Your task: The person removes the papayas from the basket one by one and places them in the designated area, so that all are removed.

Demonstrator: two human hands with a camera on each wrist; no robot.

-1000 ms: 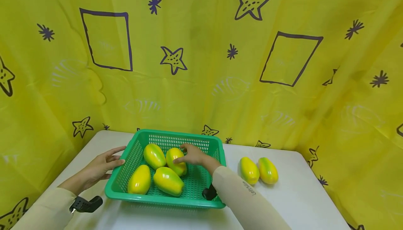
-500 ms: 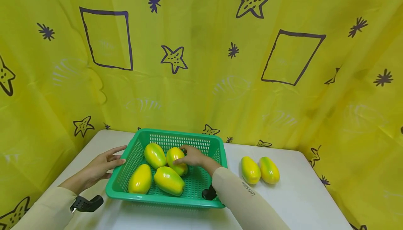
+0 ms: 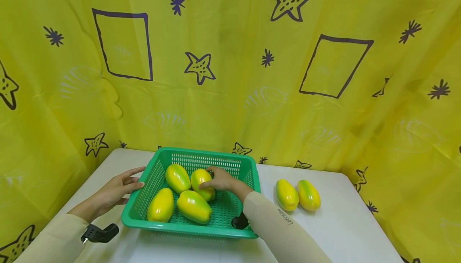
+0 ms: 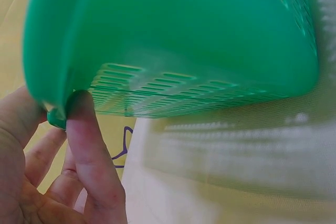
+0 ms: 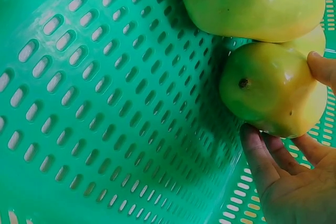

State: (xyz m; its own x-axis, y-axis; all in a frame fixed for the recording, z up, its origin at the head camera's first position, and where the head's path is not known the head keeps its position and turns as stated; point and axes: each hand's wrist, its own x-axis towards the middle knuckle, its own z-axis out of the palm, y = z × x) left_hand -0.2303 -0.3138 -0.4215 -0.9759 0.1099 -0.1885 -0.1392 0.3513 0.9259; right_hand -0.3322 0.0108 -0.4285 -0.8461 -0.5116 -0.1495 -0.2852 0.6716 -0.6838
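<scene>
A green plastic basket [image 3: 187, 227] with slotted walls holds several glossy yellow-green papayas, among them one at the back left [image 3: 177, 179], one at the front left [image 3: 160, 205] and one at the front [image 3: 194, 207]. My left hand [image 3: 115, 191] pinches the basket's left rim; in the left wrist view, thumb and fingers [image 4: 89, 145] lie on either side of that edge. Reaching inside from the right, my right hand [image 3: 222, 179] holds the back right papaya [image 3: 199, 178]. Its thumb and fingers span this papaya [image 5: 262, 93] in the right wrist view, which also shows the stem end.
Two more papayas lie side by side on the white table [image 3: 345, 223] right of the basket, one nearer [image 3: 287, 195] and one farther right [image 3: 308, 195]. A yellow curtain [image 3: 230, 107] with star drawings hangs behind and along both sides.
The head view has shifted very slightly. Both hands stay in place, the left on the basket rim and the right at the same papaya.
</scene>
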